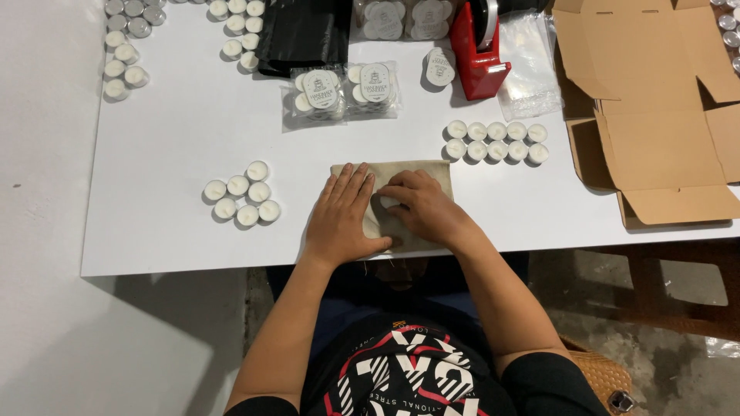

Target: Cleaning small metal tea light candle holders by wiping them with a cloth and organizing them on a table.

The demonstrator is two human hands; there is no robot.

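Pouch [420, 173], beige, lies at the worktop's [177, 154] near edge; left hand [343, 216] presses it flat, fingers spread, right hand [420, 208] pinches its cloth. Candles [243, 200] cluster left, two rows [497, 141] right, box [663, 146] beyond.

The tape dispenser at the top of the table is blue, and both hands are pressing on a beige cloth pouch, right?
Not quite. The tape dispenser is red, not blue, as the head view shows. The rest holds: the left hand lies flat and the right hand presses on the beige cloth pouch near the table's front edge.
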